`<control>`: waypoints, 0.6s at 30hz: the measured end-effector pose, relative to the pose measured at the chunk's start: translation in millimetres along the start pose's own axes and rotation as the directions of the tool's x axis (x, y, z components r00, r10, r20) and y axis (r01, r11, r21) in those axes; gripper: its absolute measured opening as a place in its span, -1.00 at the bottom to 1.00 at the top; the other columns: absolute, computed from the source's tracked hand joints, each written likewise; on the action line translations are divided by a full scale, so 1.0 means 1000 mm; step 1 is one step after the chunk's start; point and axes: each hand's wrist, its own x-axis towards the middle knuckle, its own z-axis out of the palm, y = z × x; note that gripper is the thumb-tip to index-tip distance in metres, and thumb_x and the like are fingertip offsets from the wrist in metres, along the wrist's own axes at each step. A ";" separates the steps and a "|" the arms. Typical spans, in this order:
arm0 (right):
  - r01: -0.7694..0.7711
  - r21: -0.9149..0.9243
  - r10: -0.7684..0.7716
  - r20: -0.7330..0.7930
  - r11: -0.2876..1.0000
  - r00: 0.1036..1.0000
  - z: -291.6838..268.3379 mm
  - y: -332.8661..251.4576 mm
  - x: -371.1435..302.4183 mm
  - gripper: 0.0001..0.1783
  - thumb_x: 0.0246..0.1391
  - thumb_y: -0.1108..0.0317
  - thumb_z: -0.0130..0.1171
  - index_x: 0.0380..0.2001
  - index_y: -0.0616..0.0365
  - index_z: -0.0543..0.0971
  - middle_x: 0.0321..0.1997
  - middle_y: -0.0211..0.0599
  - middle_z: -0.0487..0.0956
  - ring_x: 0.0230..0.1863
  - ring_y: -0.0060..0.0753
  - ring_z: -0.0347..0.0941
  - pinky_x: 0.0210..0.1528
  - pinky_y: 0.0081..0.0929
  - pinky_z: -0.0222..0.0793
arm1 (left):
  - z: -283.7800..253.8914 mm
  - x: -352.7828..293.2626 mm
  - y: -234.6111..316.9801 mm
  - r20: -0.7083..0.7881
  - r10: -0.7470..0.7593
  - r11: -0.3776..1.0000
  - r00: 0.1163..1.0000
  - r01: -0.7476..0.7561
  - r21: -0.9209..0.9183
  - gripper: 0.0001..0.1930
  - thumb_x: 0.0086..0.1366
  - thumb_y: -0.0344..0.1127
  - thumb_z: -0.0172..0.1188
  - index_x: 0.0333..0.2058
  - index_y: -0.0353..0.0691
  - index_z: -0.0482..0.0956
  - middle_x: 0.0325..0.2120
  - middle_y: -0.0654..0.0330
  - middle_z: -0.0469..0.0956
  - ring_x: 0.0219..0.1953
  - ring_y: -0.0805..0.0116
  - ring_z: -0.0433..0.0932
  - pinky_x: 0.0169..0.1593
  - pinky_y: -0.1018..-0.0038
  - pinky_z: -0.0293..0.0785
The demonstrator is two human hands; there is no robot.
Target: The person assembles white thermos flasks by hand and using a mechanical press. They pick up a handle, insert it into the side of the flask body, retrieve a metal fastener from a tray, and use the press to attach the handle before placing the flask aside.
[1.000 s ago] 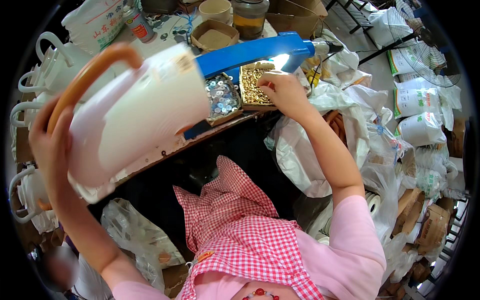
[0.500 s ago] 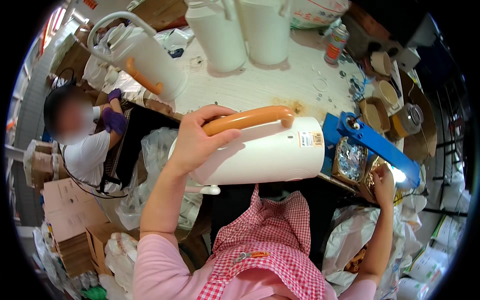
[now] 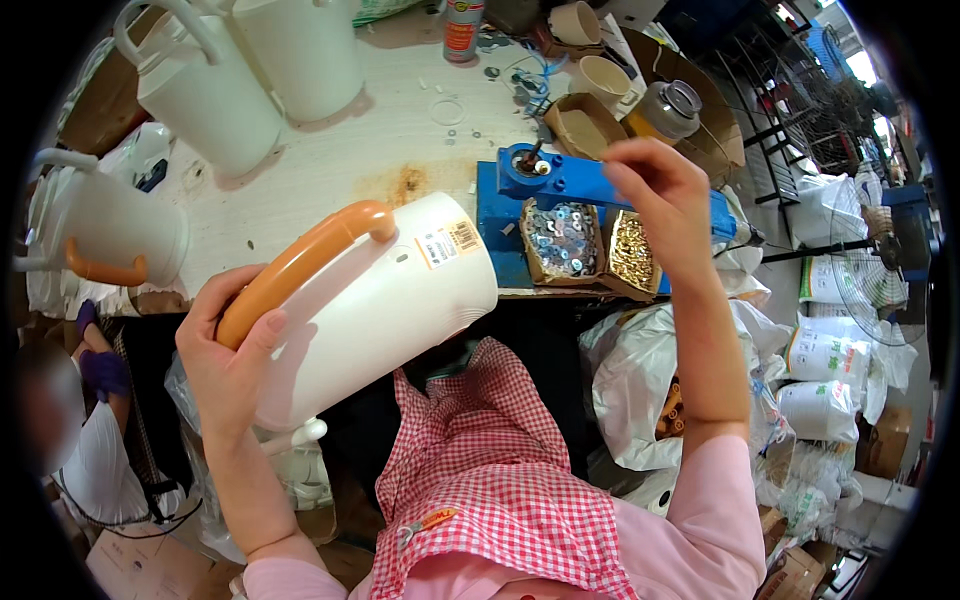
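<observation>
Counter, white and stained, spans the upper part of the view. At its left, a co-worker in white shirt and purple gloves is partly visible. Right of the counter's front edge, a white bag contains orange pieces. Three white jugs stand at the counter's upper left. A fourth, the held jug, lies tilted in the air before the counter's front edge, its base toward the upper right, beside a blue fixture; whether the two touch cannot be told.

The hands differ in state. The left hand grips the lower end of the held jug's orange handle. The right hand is raised in front of the fixture's arm, fingers bent toward the thumb; whether anything lies between them cannot be told.

Behind the fixture are a jar with amber contents, a pale cup and an open carton. Before its arm, two adjoining boxes hold silvery washers and, to the right, brass pieces. Smaller still, a label marks the held jug near its base.
</observation>
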 end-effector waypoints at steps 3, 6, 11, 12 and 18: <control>0.061 -0.037 -0.061 0.015 0.997 0.998 0.015 -0.004 0.019 -0.86 0.16 0.44 0.28 -0.25 0.27 0.67 -0.43 -0.54 0.59 -0.38 -0.77 0.41 -0.29 -0.71 0.33 | 0.000 -0.001 0.001 0.014 0.022 1.000 1.000 -0.022 0.002 -0.55 0.20 -0.25 0.40 -0.02 -0.41 0.55 -0.18 0.18 0.59 -0.14 0.46 0.53 0.00 0.55 0.42; 0.102 -0.099 -0.095 0.072 0.990 0.993 0.024 -0.002 0.030 -0.86 0.17 0.43 0.27 -0.25 0.27 0.65 -0.40 -0.47 0.62 -0.38 -0.73 0.44 -0.26 -0.68 0.38 | 0.001 -0.003 0.000 0.004 0.034 0.999 0.999 -0.033 -0.021 -0.54 0.21 -0.21 0.41 -0.02 -0.41 0.55 -0.18 0.18 0.59 -0.14 0.46 0.53 0.01 0.55 0.42; 0.089 -0.155 -0.057 0.201 0.984 0.978 0.031 -0.007 0.036 -0.85 0.16 0.42 0.25 -0.27 0.31 0.62 -0.44 -0.36 0.63 -0.40 -0.63 0.52 -0.27 -0.61 0.44 | 0.000 -0.002 -0.003 -0.029 0.055 0.998 0.998 -0.056 -0.022 -0.61 0.16 -0.36 0.43 -0.07 -0.38 0.58 -0.23 0.21 0.60 -0.20 0.49 0.53 -0.06 0.57 0.45; 0.079 -0.159 -0.046 0.200 0.984 0.979 0.030 -0.008 0.038 -0.85 0.16 0.42 0.25 -0.27 0.31 0.62 -0.44 -0.36 0.63 -0.40 -0.63 0.52 -0.27 -0.61 0.44 | 0.001 -0.001 -0.004 -0.026 0.062 0.998 0.998 -0.062 -0.014 -0.60 0.16 -0.34 0.43 -0.06 -0.38 0.58 -0.23 0.21 0.59 -0.19 0.48 0.53 -0.06 0.57 0.45; 0.139 -0.221 -0.045 0.382 0.965 0.923 0.028 -0.016 0.050 -0.87 0.22 0.46 0.22 -0.23 0.32 0.56 -0.40 -0.43 0.59 -0.35 -0.69 0.51 -0.22 -0.65 0.48 | -0.002 0.002 -0.006 -0.053 0.057 0.998 0.997 -0.056 0.014 -0.58 0.17 -0.31 0.43 -0.03 -0.38 0.58 -0.19 0.19 0.61 -0.15 0.44 0.54 -0.01 0.55 0.44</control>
